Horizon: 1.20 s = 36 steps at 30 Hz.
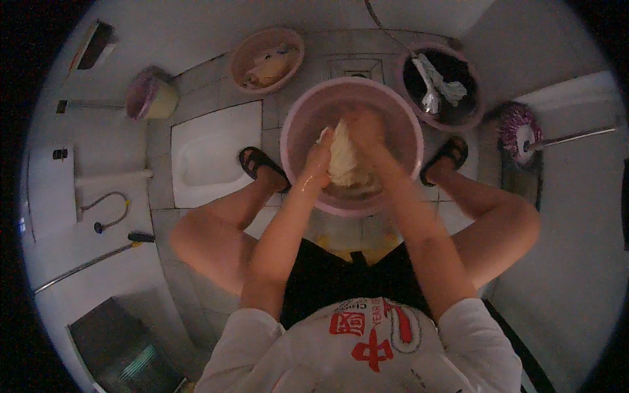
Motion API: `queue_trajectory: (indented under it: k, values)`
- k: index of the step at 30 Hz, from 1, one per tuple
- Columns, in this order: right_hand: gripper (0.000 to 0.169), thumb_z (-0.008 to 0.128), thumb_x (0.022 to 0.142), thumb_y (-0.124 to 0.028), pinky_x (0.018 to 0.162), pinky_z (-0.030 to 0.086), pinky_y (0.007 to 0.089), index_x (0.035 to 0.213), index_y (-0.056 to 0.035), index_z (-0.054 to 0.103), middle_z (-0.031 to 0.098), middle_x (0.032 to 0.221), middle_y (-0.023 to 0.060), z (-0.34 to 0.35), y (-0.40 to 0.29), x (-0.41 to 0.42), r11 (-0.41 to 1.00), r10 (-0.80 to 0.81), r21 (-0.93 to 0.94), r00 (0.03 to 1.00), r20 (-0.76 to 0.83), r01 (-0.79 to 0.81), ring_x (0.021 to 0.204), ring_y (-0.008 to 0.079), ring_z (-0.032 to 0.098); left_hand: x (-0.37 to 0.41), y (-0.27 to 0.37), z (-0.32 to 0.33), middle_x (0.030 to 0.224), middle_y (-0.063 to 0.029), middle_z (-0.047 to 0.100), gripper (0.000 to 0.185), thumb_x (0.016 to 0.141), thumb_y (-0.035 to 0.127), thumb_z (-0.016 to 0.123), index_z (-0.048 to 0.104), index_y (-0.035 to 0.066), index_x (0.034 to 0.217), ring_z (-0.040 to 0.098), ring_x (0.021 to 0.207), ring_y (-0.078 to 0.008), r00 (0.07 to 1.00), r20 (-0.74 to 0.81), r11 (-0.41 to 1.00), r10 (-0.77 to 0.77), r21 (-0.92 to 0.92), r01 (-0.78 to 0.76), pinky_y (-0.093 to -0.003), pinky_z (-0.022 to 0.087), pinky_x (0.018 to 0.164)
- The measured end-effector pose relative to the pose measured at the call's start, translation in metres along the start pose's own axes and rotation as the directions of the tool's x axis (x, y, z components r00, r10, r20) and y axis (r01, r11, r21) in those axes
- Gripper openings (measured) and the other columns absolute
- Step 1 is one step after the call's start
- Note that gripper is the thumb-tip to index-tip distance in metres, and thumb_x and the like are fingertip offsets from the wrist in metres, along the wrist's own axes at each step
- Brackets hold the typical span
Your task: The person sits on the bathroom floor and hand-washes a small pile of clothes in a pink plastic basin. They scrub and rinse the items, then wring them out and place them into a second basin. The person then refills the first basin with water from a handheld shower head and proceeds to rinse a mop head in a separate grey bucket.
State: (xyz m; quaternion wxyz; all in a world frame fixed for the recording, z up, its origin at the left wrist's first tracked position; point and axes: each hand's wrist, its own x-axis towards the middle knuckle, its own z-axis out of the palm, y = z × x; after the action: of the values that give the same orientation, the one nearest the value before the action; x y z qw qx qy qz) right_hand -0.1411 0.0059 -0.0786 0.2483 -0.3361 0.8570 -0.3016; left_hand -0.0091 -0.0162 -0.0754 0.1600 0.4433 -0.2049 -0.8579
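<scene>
Between my feet a large pink plastic basin [290, 167] stands on the tiled floor. Inside it is a wet, cream-coloured cloth [343, 157], bunched up and partly in water. My left hand [322, 154] grips the cloth along its left side, with a thin wet-looking string or band at the wrist. My right hand [366, 128] closes on the upper right part of the cloth; its fingers are blurred and partly hidden. The lower end of the cloth hangs down to the water near the basin's front.
A pink basin [236, 64] with light cloth stands back left; another [479, 105] holds dark cloth and a shower head [431, 102]. A floor drain [361, 73] lies behind. A white squat pan [216, 152] is left, a bucket [162, 100] beyond, a mop [521, 132] right.
</scene>
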Motion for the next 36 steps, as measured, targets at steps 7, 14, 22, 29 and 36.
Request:
queue_trajectory:
  k: [7,14,22,29,36]
  values:
    - [0.041,0.043,0.083,-0.033,0.076,0.042,0.0446,0.108,-0.0017,0.049,0.051,0.108,0.0206,-0.011,0.027,0.016,0.999,-0.003,0.038,0.993,-0.117,0.007,0.093,0.0353,0.052,0.026,0.012,-0.041,0.116,-0.0175,0.044,0.063,0.074,0.025,0.059,0.031,0.003,0.125,0.044,0.104,-0.0313,0.78,0.116,0.335,0.615,0.857,-0.392,-0.0395,0.038,0.086]
    - [0.04,0.043,0.078,-0.014,0.089,0.035,0.0454,0.117,-0.0048,0.043,0.043,0.119,0.02,0.028,0.031,-0.032,0.641,-0.49,-0.705,0.869,-0.071,0.304,0.108,0.0365,0.041,0.044,-0.037,-0.009,0.121,-0.0239,0.035,0.066,0.078,0.033,0.05,0.022,0.008,0.131,0.033,0.111,-0.0419,0.833,0.238,-0.532,0.499,0.843,0.078,-0.0455,0.028,0.094]
    - [0.039,0.045,0.079,-0.018,0.09,0.033,0.0436,0.115,-0.0051,0.045,0.043,0.117,0.0196,0.08,0.078,0.012,0.801,-0.307,-0.519,0.949,0.07,0.297,0.108,0.0351,0.04,0.121,-0.056,-0.065,0.121,-0.0207,0.036,0.048,0.083,0.029,0.043,0.036,0.002,0.123,0.035,0.111,-0.0346,0.897,-0.155,0.126,0.413,0.986,0.113,-0.0377,0.031,0.093]
    - [0.037,0.047,0.078,-0.024,0.085,0.036,0.0437,0.11,-0.0055,0.048,0.045,0.113,0.0196,0.092,0.096,0.037,0.924,-0.14,-0.359,0.99,0.004,0.132,0.102,0.0361,0.043,0.134,-0.048,-0.062,0.118,-0.0166,0.04,0.046,0.084,0.03,0.043,0.037,0.003,0.121,0.039,0.108,-0.0305,0.944,-0.255,0.882,0.209,0.466,-0.069,-0.0353,0.033,0.091]
    - [0.036,0.05,0.078,-0.03,0.08,0.04,0.0439,0.104,-0.0058,0.051,0.047,0.108,0.0195,0.058,0.001,-0.055,0.966,-0.254,-0.058,0.964,-0.073,0.25,0.097,0.037,0.047,0.118,-0.038,-0.056,0.114,-0.0124,0.044,0.044,0.085,0.031,0.042,0.038,0.005,0.12,0.042,0.104,-0.0263,0.994,-0.081,0.994,0.075,-0.071,-0.081,-0.033,0.035,0.089]
